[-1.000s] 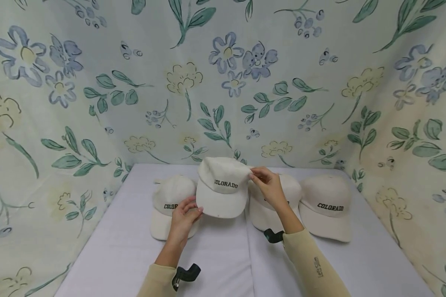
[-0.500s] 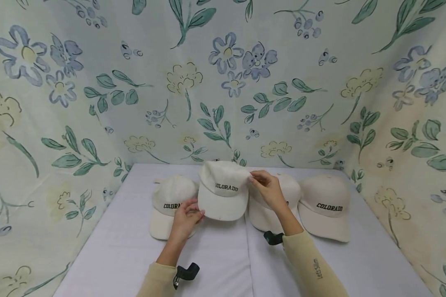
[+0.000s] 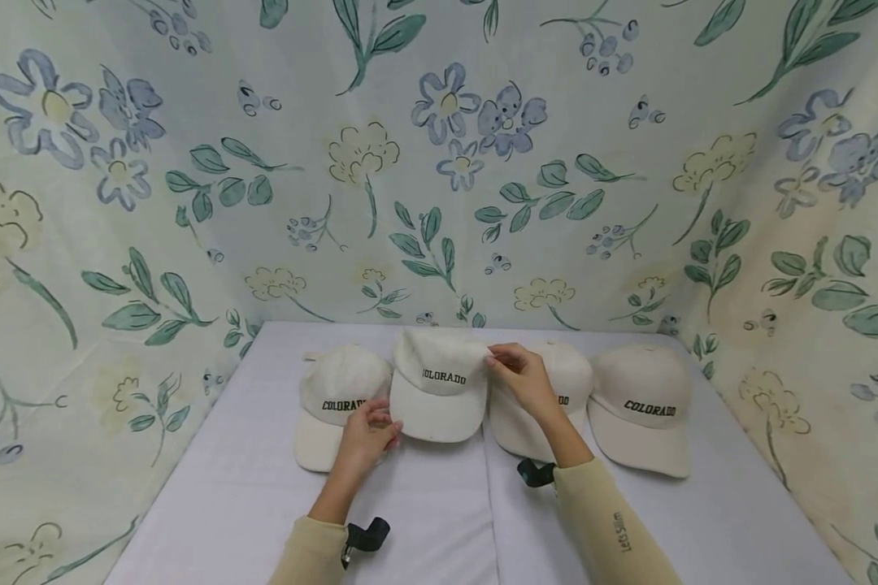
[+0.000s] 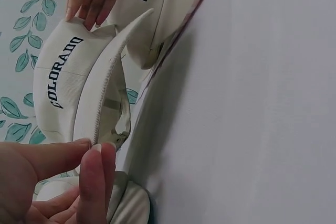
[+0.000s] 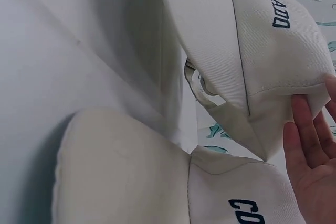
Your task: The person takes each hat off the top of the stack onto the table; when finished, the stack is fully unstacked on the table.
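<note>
A white baseball cap [image 3: 439, 414] with "COLORADO" on its front is held between my two hands, brim toward me. My left hand [image 3: 366, 439] pinches the brim's edge between thumb and fingers, as the left wrist view shows at the cap's near corner [image 4: 90, 127]. The right hand [image 3: 523, 375] grips the side of the crown [image 5: 283, 61] with its fingertips. In both wrist views a gap shows under the brim, with the back strap [image 5: 202, 90] visible below it. The crown looks a little dented and soft.
One matching cap [image 3: 336, 378] sits to the left, partly behind my left hand. Two more caps, one [image 3: 519, 431] behind my right forearm and another [image 3: 640, 382] at far right, complete the row on the white-covered table [image 3: 227, 504]. Floral fabric [image 3: 439, 244] hangs behind.
Over the last second the held cap has come down toward the table, in line with the row. The right hand has lowered with it; the left hand stays at the brim.
</note>
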{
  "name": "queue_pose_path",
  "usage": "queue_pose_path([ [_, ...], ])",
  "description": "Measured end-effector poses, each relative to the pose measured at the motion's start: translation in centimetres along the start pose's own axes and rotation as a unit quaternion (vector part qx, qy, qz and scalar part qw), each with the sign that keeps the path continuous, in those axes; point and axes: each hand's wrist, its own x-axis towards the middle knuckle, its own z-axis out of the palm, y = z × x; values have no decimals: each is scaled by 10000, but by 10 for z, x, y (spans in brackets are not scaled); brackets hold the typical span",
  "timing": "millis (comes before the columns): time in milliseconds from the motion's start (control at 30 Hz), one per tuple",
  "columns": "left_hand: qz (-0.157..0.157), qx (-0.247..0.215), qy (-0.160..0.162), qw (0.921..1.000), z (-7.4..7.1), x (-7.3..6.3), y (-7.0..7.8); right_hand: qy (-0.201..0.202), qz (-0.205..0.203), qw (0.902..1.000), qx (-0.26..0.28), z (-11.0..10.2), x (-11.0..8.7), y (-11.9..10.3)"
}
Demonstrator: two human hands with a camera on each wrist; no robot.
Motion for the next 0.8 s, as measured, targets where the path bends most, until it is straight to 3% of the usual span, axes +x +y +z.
queue_pose_path([
  [267, -96, 382, -125, 9991, -1, -1, -1, -291, 160, 9993, -168, -1, -10, -30],
  [367, -144, 405, -145, 9990, -2, -1, -2, -322, 229, 9989, -241, 0, -11, -31],
  [600, -155, 638, -174, 9977, -3, -2, -4, -310, 374, 9986, -199, 6, -5, 9],
  [800, -112, 869, -203, 9959, -4, -2, -5, -209, 387, 9988, -223, 8, -6, 16],
])
